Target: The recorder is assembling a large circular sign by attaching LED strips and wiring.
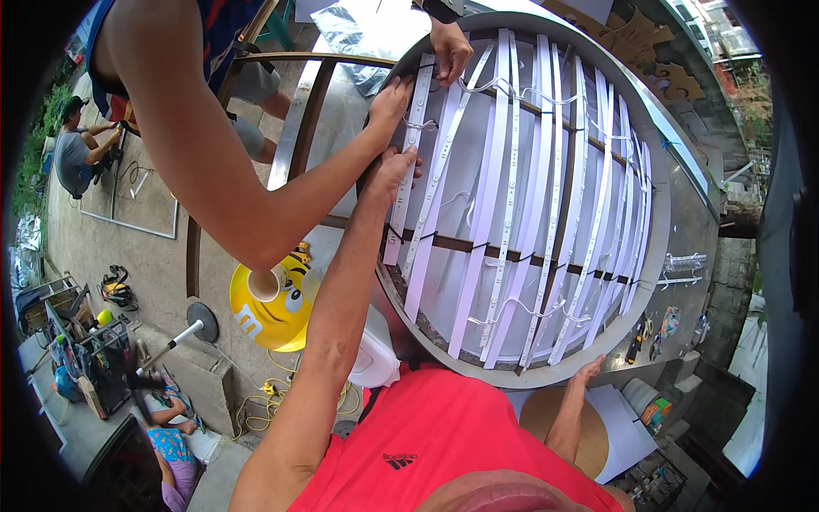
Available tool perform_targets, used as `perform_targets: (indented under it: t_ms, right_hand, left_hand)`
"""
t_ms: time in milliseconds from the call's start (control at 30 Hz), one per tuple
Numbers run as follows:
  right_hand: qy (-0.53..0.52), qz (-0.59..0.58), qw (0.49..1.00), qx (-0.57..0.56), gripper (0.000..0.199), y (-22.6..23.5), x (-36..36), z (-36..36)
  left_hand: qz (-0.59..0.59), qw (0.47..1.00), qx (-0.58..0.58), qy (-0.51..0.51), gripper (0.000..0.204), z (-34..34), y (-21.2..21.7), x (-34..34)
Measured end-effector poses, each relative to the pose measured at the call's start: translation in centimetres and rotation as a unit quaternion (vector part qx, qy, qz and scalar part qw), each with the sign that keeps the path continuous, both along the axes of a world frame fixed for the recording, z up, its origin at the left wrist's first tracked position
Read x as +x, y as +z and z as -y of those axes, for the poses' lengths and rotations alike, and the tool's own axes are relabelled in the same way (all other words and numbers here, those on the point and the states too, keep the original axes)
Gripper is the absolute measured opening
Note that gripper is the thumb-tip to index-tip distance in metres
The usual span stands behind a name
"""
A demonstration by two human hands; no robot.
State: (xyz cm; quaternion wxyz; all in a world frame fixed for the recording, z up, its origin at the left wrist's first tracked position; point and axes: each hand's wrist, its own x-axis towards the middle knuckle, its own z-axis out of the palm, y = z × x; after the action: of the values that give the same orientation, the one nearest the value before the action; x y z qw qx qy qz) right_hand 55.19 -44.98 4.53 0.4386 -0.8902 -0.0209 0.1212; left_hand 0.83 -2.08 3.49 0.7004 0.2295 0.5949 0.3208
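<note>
A large round grey metal frame (657, 256) is in front of me, lined with LED light strips (512, 171) on white bars, tied to brown cross bars with black ties. My left hand (394, 173) is closed around the leftmost strip, close to the frame's left rim. My right hand (587, 372) grips the lower right rim, its fingers partly hidden. Just beyond my left hand, a co-worker's hand (391, 107) presses the same strip. The co-worker's other hand (450, 53) pinches near its far end, by white wires (490, 84).
A yellow round stool-like object (281, 316) with a cartoon face and a cup (264, 286) stands left of my forearm. Beside it are a white container (374, 350) and yellow cord (264, 401). Pliers (640, 341) lie to the right. Another person (77, 149) sits far left.
</note>
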Motion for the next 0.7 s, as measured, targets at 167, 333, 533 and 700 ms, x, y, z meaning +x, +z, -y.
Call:
perform_targets:
  t_ms: [167,333,533,700]
  right_hand:
    - [0.019,0.026,0.999,-0.015,0.066,-0.7,0.3,0.3]
    - [0.019,0.007,1.000,0.014,0.067,-0.9,0.5,0.2]
    - [-0.008,0.033,0.999,-0.006,0.069,-0.3,-0.7,-0.7]
    - [-0.009,0.021,1.000,-0.020,0.070,-0.1,-0.6,-0.4]
  left_hand:
    - [-0.017,1.000,0.003,0.003,0.027,0.0,0.4,0.1]
    - [-0.014,1.000,-0.002,0.002,0.027,-0.2,0.1,0.2]
    - [-0.008,1.000,-0.003,-0.008,0.029,-0.3,0.3,-0.1]
    - [-0.010,1.000,-0.008,-0.006,0.030,-0.3,0.7,-0.1]
